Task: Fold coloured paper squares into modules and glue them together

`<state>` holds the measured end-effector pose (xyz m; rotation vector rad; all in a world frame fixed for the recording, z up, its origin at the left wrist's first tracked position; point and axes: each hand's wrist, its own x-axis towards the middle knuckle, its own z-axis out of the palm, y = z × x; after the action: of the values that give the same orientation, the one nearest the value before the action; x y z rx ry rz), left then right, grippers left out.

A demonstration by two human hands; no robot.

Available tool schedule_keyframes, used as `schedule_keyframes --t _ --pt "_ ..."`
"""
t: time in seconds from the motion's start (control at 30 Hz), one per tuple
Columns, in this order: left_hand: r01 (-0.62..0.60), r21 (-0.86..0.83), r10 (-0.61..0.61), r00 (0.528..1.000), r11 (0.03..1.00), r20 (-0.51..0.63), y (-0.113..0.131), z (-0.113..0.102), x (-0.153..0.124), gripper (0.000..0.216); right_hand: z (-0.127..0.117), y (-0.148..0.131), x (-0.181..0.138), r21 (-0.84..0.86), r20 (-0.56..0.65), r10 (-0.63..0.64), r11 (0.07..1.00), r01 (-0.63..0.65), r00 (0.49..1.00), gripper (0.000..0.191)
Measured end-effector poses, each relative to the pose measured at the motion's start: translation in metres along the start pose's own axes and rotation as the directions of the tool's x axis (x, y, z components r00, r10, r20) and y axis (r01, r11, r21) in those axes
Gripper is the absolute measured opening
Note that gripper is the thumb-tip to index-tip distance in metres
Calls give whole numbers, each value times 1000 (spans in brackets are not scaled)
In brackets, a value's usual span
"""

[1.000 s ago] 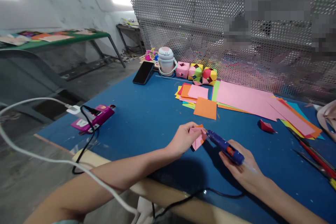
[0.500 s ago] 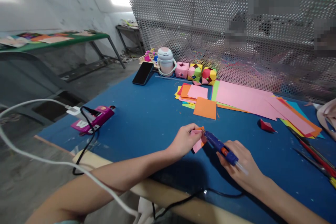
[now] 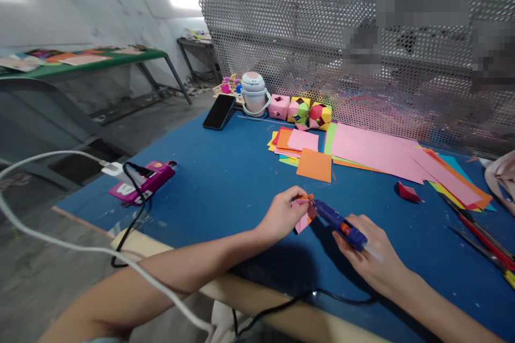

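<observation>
- You are gluing: the glue gun (image 3: 338, 221) nozzle is touching the folded paper piece (image 3: 302, 217), held low over the blue worktop (image 3: 225, 171) near its front edge.
- Your left hand (image 3: 281, 214) is reaching in, fingers pinching the piece. Your right hand (image 3: 368, 254) is angling inward, fingers wrapping the gun.
- The next move is likely calling for a steady nozzle and a light squeeze.

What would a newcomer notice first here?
The hands at the near middle of the blue table: the left hand pinches a small folded paper piece, pink and orange, and the right hand holds a blue glue gun with its nozzle at the paper. Next come the pink sheets spread at the far right and three colourful paper cubes lined up against the perforated screen.
</observation>
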<state>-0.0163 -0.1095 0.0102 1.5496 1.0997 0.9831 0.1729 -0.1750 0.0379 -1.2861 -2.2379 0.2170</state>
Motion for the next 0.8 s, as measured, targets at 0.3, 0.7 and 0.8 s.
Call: schedule_keyframes --t 0.3,0.7,0.8 --pt "-19 50 19 1000 999 -6 0 0 -1 8 -1 0 -2 -10 17 -7 1000 8 1000 15" --pt "-58 110 61 998 992 -29 -2 0 -1 7 -1 1 -3 -36 13 3 999 -2 1000 13" --pt "-42 83 43 999 996 -13 -2 0 -1 7 -2 1 -3 -37 8 -5 999 6 1000 14"
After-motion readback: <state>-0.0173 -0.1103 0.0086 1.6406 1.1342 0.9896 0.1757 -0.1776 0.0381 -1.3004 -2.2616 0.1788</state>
